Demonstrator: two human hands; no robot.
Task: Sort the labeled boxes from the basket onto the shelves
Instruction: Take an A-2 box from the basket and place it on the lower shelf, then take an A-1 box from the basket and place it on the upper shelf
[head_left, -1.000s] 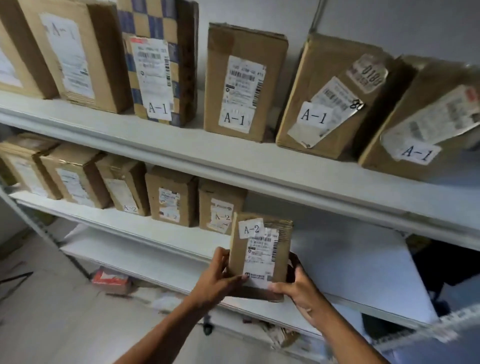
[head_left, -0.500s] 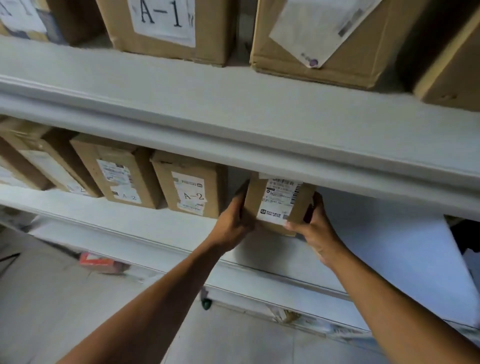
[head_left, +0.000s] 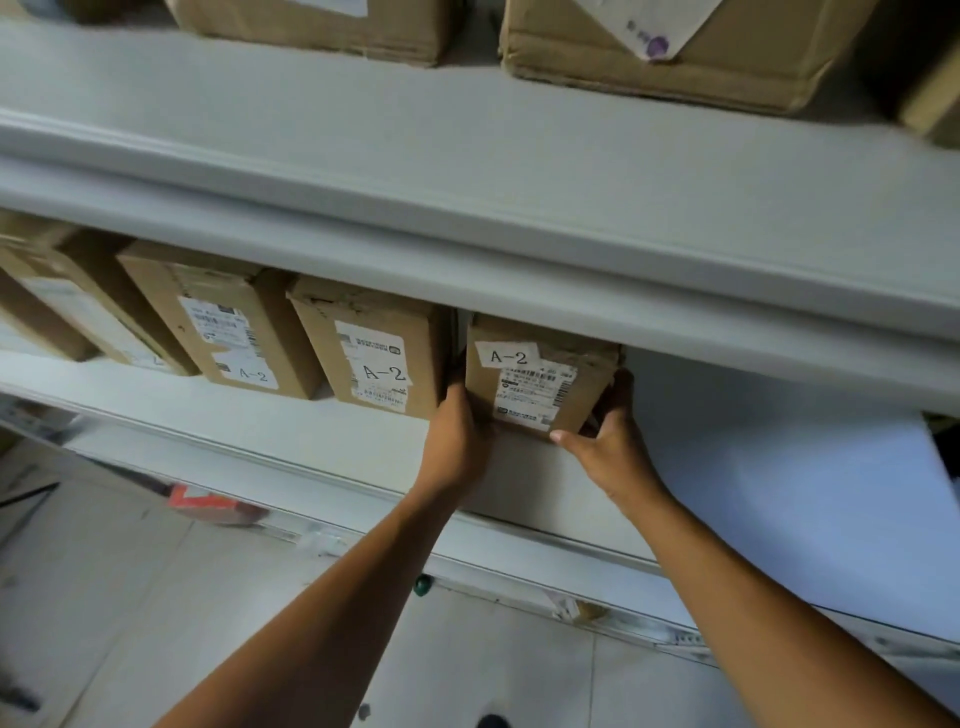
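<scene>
1. White metal shelving fills most of the view, with an upper board across the top and a middle shelf running below its front lip.
2. Large cardboard boxes on the upper board show only their bottom edges; a paper label with a purple mark hangs on the right-hand one.
3. Pale tiled floor lies beneath the shelving, with a red-and-white object on it under the lowest board.
4. Three or more brown boxes stand in a row on the middle shelf at the left; the nearest neighbour bears a white "A-2" label, and the one left of it bears the same mark.
5. The held box, cardboard with an "A-2" tag and a barcode sticker, stands upright on the middle shelf, just right of the neighbour and close beside it, its top tucked under the upper board's lip.
6. The left hand grips the box's left side, fingers curled into the narrow gap between it and the neighbour.
7. The right hand grips the right side, its fingers wrapped round the far edge and its thumb lying along the lower front corner.
8. A small green object sits by the lowest board's edge; what it is cannot be told.
</scene>
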